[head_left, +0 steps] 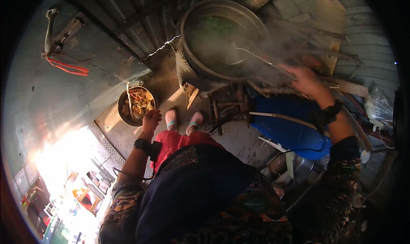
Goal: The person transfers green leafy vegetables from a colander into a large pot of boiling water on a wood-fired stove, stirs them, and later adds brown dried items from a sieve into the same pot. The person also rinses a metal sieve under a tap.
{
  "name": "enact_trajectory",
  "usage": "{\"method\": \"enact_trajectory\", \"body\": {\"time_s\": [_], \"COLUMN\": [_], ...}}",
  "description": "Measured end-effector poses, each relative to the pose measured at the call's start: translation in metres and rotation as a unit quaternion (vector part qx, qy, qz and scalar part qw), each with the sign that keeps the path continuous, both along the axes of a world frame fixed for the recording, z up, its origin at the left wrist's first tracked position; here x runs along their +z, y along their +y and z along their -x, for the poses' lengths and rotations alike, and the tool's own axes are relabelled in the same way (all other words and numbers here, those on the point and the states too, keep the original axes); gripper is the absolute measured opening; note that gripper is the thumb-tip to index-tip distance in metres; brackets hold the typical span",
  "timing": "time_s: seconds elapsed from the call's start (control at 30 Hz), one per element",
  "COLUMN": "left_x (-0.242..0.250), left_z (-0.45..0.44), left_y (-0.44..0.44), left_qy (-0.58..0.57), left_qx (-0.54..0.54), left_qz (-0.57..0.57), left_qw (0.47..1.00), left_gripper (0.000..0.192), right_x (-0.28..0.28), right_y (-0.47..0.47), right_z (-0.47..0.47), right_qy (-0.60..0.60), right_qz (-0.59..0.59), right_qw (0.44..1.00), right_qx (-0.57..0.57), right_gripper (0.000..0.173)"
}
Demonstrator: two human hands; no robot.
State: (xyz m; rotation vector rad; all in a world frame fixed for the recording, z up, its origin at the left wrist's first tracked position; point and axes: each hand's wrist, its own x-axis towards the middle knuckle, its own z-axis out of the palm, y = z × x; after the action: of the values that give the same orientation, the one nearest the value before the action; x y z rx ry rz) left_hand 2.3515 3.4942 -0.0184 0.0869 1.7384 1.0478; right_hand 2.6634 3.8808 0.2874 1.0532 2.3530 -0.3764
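Observation:
My right hand (pixel 304 79) is shut on the handle of a long utensil (pixel 270 63), perhaps a ladle or skimmer. Its curved metal end reaches over the liquid in a large round pot (pixel 189 56); steam blurs its exact shape. Green leafy matter (pixel 217 24) shows at the far side of the pot. My left hand (pixel 151 119) hangs low with its fingers loosely curled, and nothing shows in it. Just beyond that hand, on the floor, a round metal basin (pixel 120 108) holds brownish scraps (pixel 139 103) and a stick.
The pot sits on a stove base (pixel 185 72) with firewood (pixel 192 98) at its foot. A small wooden stool (pixel 229 106) and a blue plastic tub (pixel 285 135) stand on my right. A sheet-metal door (pixel 77 93) is at left, beside a bright opening.

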Motion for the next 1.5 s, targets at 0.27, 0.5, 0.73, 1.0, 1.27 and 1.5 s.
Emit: {"method": "enact_trajectory", "body": {"time_s": [0.27,0.5,0.73,1.0,1.27,1.5], "left_x": [-0.006,-0.011,-0.014,-0.001,-0.001,-0.003], "left_z": [0.001,0.007,0.007,-0.002,-0.014,-0.018], "left_y": [-0.018,-0.042,-0.024,0.005,-0.020,-0.034], "left_qy": [-0.014,-0.024,-0.014,-0.002,0.025,0.027], "left_qx": [0.043,0.079,0.066,0.010,0.013,-0.001], "left_qz": [0.017,0.045,0.041,-0.003,0.041,0.036], "left_qw": [0.999,0.996,0.997,1.000,0.999,0.999], "left_gripper": [0.021,0.021,0.021,0.023,0.022,0.025], "right_x": [-0.004,-0.129,-0.164,-0.111,-0.104,-0.186], "right_y": [0.024,-0.024,-0.030,-0.049,0.010,-0.003], "right_z": [0.045,-0.016,0.000,-0.011,0.020,0.025], "right_qy": [-0.146,0.130,0.177,0.178,0.272,0.223], "right_qz": [0.108,0.112,0.140,0.136,0.123,0.068], "right_qw": [0.983,0.981,0.950,0.956,0.919,0.951], "right_qx": [0.036,-0.086,-0.217,-0.189,-0.257,-0.204], "right_gripper": [0.060,0.060,0.066,0.064,0.063,0.065]}}
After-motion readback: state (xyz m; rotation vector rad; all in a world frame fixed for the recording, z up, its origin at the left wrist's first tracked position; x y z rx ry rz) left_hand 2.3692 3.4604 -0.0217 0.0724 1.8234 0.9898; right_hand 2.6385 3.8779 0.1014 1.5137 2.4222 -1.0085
